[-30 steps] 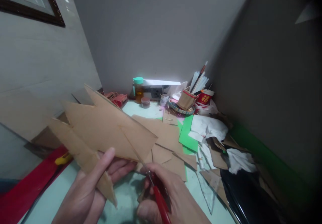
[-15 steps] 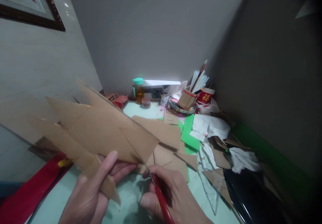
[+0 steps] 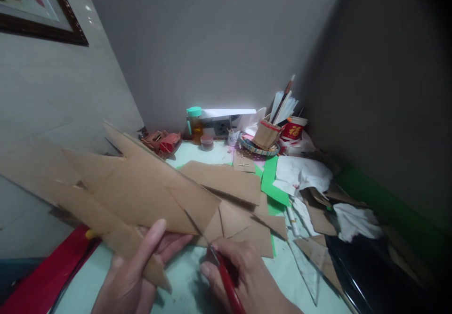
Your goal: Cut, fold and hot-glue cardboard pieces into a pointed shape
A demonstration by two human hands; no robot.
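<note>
My left hand (image 3: pixel 132 267) is closed on a large folded piece of brown cardboard (image 3: pixel 144 191) with pointed ends, thumb on top and fingers beneath. My right hand (image 3: pixel 249 267) grips a red-handled craft knife (image 3: pixel 228 278) like a pen. The knife's thin blade lies at the cardboard's lower right edge, at the end of a slanting line across that corner; a narrow dark gap shows along the line's lower part. Both hands are above the pale green tabletop (image 3: pixel 176 300). Flat cardboard pieces (image 3: pixel 226 180) lie behind the knife.
At the back are a bottle with a teal lid (image 3: pixel 195 125), a small round jar (image 3: pixel 206 142) and a cardboard holder (image 3: pixel 266 135) of sticks. A clear set square (image 3: pixel 310 276), white cloth (image 3: pixel 303 175) and a black glossy sheet (image 3: pixel 367 276) lie on the right.
The blade has moved slightly down toward the cardboard's edge, and the gap along the slanting line shows more. The view has shifted a little. Both hands keep their grips.
</note>
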